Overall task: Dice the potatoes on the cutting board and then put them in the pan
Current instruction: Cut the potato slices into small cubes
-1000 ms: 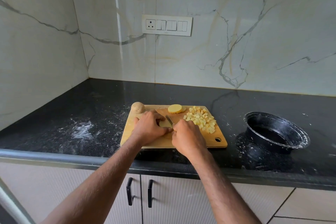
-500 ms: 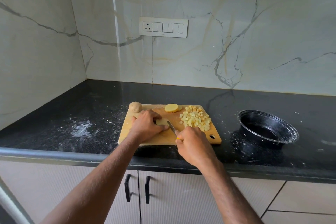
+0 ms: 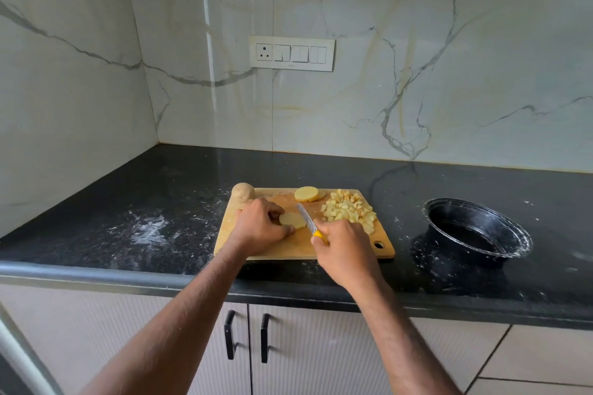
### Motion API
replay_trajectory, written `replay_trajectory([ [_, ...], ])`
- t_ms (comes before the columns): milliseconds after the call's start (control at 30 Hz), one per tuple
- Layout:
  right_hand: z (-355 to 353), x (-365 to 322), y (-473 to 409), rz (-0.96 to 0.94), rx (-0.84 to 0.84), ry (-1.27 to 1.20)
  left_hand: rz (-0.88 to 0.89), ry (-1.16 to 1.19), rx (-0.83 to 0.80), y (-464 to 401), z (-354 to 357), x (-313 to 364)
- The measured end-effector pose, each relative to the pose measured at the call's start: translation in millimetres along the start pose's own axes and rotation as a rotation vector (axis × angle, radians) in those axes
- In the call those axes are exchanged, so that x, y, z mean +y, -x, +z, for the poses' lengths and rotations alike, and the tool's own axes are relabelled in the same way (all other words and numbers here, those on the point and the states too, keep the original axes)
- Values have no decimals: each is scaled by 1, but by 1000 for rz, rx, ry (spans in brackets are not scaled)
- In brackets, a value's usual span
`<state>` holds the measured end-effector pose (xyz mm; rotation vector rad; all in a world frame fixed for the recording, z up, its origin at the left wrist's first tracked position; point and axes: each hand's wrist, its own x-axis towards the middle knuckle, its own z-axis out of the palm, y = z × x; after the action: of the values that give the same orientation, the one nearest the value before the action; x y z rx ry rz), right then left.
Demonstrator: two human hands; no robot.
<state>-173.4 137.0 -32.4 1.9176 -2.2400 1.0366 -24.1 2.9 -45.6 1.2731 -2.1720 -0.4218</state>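
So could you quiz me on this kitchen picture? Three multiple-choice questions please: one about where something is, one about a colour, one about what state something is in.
1. Where does the whole unpeeled potato lie?
A. In the pan
B. At the far left corner of the cutting board
C. On the floor

2. What colour is the handle of the knife?
A. Yellow
B. Red
C. Blue

3. What is in the black pan right now?
A. A full load of diced potato
B. Water to the brim
C. No potato pieces

Answers:
1 B, it sits at the board's far left corner, beyond the left hand.
2 A, yellow shows at the right hand gripping it.
3 C, the diced potato pile lies on the board, and the pan interior shows only dark metal.
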Motion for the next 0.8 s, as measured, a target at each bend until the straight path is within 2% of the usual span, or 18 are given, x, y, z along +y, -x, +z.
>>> replay_trajectory([
  [333, 15, -19, -2, -59, -20, 126, -14, 2, 18, -3, 4, -4],
  [800, 17, -22, -17, -25, -121, 123, -19, 6, 13, -5, 6, -5],
])
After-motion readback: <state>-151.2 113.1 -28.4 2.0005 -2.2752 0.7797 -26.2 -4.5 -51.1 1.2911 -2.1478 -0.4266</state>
